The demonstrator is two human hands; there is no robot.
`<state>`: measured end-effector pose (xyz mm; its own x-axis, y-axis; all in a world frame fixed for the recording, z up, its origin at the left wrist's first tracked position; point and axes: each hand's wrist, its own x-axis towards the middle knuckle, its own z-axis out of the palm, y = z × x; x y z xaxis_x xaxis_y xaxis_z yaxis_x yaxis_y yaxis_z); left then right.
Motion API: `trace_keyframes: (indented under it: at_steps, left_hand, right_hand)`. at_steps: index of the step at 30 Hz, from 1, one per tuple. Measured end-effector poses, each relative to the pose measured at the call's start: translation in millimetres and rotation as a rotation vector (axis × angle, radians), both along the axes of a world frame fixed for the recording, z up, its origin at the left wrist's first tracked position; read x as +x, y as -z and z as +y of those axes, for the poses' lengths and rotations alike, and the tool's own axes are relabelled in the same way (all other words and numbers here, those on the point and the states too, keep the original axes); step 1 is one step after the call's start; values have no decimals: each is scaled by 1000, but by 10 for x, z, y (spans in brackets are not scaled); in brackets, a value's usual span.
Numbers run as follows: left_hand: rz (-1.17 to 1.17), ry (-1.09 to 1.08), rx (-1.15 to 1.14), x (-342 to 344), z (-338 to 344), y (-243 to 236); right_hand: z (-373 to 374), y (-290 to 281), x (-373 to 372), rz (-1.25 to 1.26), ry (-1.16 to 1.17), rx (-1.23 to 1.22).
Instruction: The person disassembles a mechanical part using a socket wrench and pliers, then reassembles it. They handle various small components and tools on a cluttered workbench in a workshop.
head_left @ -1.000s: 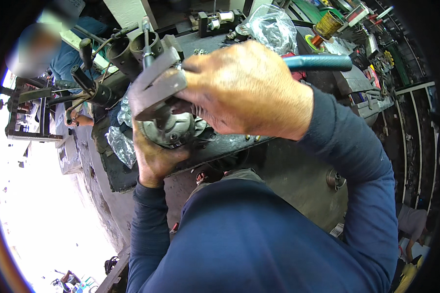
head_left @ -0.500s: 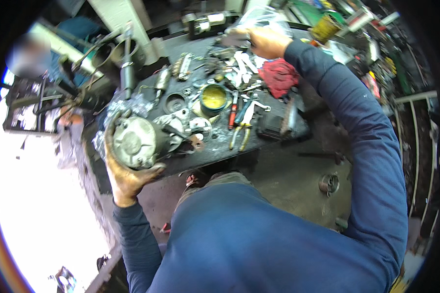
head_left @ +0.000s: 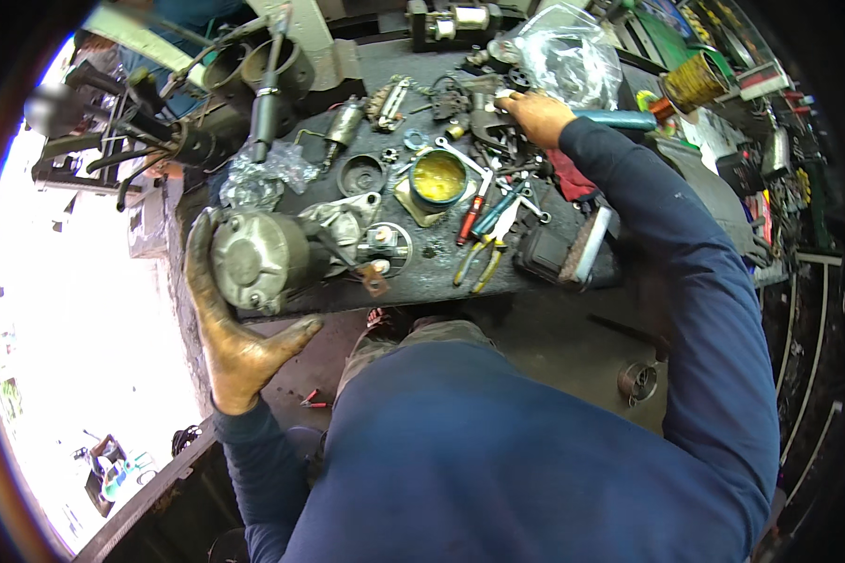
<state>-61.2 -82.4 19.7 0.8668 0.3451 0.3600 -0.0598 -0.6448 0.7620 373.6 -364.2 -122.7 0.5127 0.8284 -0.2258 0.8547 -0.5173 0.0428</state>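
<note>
Left hand (head_left: 230,342): grip wide open, cupping the grey motor housing (head_left: 258,260) at the table (head_left: 441,277) edge.
Right hand (head_left: 538,117): grip curled among small metal parts (head_left: 483,122); hold unclear.

A crumpled clear plastic bag (head_left: 565,58) is seen at the far edge of the dark surface (head_left: 441,267), just beyond the right hand (head_left: 535,114). A second crumpled clear bag (head_left: 263,178) lies at the surface's left, behind the grey motor housing (head_left: 253,258).
</note>
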Motion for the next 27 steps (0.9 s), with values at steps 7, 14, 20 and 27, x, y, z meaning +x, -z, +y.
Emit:
trace_keyframes:
  at_steps: [7,14,20,27]
  left_hand:
    - [4,-64,63,56,-56,-8]
    - [-78,-44,94,55,-8,104]
    - [-154,-18,-175,-87,175,234]
    - [-119,118,-356,-204,305,338]
  right_hand:
    - [195,-1485,-434,16,-117,179]
    - [-27,-2459,-1843,-32,-291,337]
    - [76,-1660,-2512,-214,259,290]
    - [493,-283,-1852,-259,588,77]
